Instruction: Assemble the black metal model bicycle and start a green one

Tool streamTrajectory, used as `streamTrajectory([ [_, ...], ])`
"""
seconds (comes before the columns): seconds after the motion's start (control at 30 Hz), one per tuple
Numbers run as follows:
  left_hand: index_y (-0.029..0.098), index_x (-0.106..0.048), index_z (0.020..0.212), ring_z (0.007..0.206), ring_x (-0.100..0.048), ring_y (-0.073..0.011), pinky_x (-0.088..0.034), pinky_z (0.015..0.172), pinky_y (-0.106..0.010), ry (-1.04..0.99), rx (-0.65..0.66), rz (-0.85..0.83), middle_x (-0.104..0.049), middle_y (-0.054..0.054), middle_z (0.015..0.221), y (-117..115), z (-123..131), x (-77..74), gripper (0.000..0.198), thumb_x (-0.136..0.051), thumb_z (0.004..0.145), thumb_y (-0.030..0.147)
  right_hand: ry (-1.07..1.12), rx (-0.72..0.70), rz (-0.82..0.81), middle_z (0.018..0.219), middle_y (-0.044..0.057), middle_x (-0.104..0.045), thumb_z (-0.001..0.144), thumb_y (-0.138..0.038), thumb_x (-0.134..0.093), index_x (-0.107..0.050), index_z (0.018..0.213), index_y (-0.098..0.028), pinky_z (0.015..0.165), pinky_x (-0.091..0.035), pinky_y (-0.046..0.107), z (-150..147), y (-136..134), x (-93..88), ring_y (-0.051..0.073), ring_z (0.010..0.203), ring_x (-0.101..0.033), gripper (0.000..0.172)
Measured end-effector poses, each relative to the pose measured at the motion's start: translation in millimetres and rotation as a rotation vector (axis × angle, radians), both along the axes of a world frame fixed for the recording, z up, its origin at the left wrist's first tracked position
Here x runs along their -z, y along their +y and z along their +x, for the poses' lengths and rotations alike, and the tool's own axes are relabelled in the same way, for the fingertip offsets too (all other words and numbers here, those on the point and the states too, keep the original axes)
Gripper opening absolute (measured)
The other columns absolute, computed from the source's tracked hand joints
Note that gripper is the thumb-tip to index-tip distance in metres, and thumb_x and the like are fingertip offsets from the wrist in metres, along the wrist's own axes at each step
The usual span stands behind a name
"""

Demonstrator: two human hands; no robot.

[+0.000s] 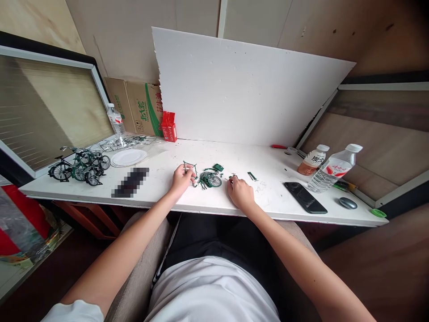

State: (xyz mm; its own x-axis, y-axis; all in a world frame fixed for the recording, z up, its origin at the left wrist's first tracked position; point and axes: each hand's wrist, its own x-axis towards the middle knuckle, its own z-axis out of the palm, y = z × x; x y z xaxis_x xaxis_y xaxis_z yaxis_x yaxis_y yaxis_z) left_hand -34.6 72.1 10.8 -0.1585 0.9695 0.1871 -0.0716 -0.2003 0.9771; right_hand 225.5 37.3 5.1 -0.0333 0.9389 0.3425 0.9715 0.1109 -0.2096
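Note:
My left hand [182,180] is closed on a small green model bicycle frame [190,164], held just above the white table. Between my hands lies a small pile of green and black model bicycle parts with spoked wheels [211,180]. A flat green piece [218,167] rests at the back of that pile. My right hand [241,192] is down at the tabletop, its fingers pinched together around a tiny dark bit that is mostly hidden. Just beyond it lie thin green strips [252,176].
Finished-looking model bicycles [80,164] stand at the left, near a white plate [129,157] and a water bottle [115,120]. At the right are a black phone [304,197], a large water bottle [337,169], a brown drink bottle [313,159] and a computer mouse [347,203]. A white board [248,89] leans behind.

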Motion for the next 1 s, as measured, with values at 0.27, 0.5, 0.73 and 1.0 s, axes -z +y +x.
streamTrajectory([
  [0.27, 0.018, -0.058, 0.103, 0.049, -0.063, -0.0115, -0.038, 0.050, -0.022, -0.078, 0.014, -0.097, -0.069, 0.000, 0.070, 1, 1, -4.3, 0.017, -0.070, 0.092, 0.022, 0.018, -0.180, 0.218, 0.107, 0.016, -0.074, 0.106, -0.028, -0.055, -0.068, 0.100, -0.024, 0.064, -0.050, 0.039, 4, 2, 5.8, 0.036, 0.108, -0.063, 0.015],
  [0.5, 0.018, -0.060, 0.105, 0.050, -0.063, -0.0116, -0.038, 0.052, -0.022, -0.063, 0.006, -0.108, -0.071, 0.000, 0.071, 0, 1, -5.9, 0.018, -0.065, 0.088, 0.018, 0.116, -0.590, 0.190, 0.125, 0.014, -0.073, 0.108, -0.036, -0.056, -0.074, 0.116, -0.023, 0.109, -0.052, 0.053, 2, -9, -13.2, 0.035, 0.125, -0.058, 0.023],
  [0.73, 0.018, -0.060, 0.104, 0.050, -0.063, -0.0117, -0.037, 0.051, -0.022, -0.058, 0.024, -0.121, -0.070, 0.000, 0.070, 0, 2, -6.8, 0.019, -0.068, 0.087, 0.020, 0.120, -0.673, 0.091, 0.145, 0.011, -0.071, 0.109, -0.042, -0.057, -0.076, 0.131, -0.025, 0.124, -0.042, 0.065, 5, -9, -13.3, 0.040, 0.159, -0.037, 0.033],
  [1.0, 0.018, -0.060, 0.104, 0.050, -0.064, -0.0114, -0.038, 0.051, -0.022, -0.024, 0.031, -0.113, -0.071, 0.000, 0.072, 0, 0, -5.3, 0.019, -0.067, 0.086, 0.019, 0.179, -0.646, 0.095, 0.141, 0.011, -0.074, 0.107, -0.038, -0.058, -0.077, 0.126, -0.024, 0.121, -0.048, 0.064, 5, -4, -7.9, 0.041, 0.156, -0.044, 0.030],
])
